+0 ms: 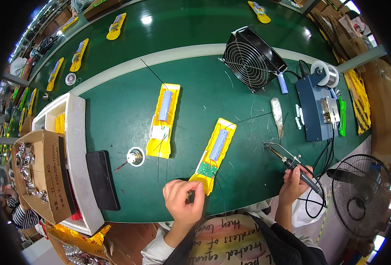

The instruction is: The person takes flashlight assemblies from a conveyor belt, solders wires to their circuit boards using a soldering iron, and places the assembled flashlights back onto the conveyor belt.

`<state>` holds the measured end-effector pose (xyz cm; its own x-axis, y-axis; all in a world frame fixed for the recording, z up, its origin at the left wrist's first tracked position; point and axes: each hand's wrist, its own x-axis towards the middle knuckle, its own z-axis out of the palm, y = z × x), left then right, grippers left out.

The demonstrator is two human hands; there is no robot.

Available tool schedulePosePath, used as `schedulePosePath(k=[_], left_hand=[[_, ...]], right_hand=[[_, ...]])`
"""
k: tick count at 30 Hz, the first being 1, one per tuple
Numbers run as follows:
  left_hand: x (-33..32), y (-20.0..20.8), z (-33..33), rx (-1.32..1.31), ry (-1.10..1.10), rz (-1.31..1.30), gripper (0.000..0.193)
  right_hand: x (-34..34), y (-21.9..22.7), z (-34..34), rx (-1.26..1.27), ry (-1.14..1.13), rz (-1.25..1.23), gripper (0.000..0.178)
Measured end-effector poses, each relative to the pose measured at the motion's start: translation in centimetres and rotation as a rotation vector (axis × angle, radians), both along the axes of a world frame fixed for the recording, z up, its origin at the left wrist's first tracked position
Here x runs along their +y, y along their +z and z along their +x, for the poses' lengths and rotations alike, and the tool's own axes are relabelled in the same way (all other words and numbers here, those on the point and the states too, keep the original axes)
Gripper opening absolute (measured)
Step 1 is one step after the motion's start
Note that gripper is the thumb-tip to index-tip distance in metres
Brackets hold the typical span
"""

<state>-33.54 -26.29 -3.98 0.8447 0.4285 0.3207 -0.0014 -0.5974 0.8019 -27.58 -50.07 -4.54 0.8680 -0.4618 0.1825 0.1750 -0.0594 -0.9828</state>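
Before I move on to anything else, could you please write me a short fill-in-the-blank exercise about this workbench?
1. The right hand holds a tool known as a soldering ____.
2. The yellow casing with the green circuit board has its lower end by the ____ hand.
3. The flat black slab lies to the ____ of the white-rimmed round part.
4. The boxy black device with a round wire grille is a ____.

Missing words: iron; left; left; fan.
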Motion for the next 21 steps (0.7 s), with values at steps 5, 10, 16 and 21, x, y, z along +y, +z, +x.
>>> schedulePosePath(k=[5, 10, 16, 21], left_hand=[[-0.1, 0.1, 0.1, 0.001, 0.004, 0.005, 0.010], [-0.1, 0.0, 0.1, 0.009, 0.005, 0.001, 0.010], [-0.1, 0.0, 0.0, -0.015, 0.009, 0.019, 0.009], [-0.2, 0.4, 0.0, -0.034, 0.054, 0.075, 0.010]], right_hand=[[0.2, 0.2, 0.0, 0.012, -0.009, 0.009, 0.012], [0.3, 0.4, 0.0, -0.090, -0.071, 0.063, 0.010], [0.0, 1.1, -0.2, -0.066, -0.067, 0.180, 0.011], [0.9, 2.5, -0.9, -0.021, 0.088, 0.294, 0.012]])
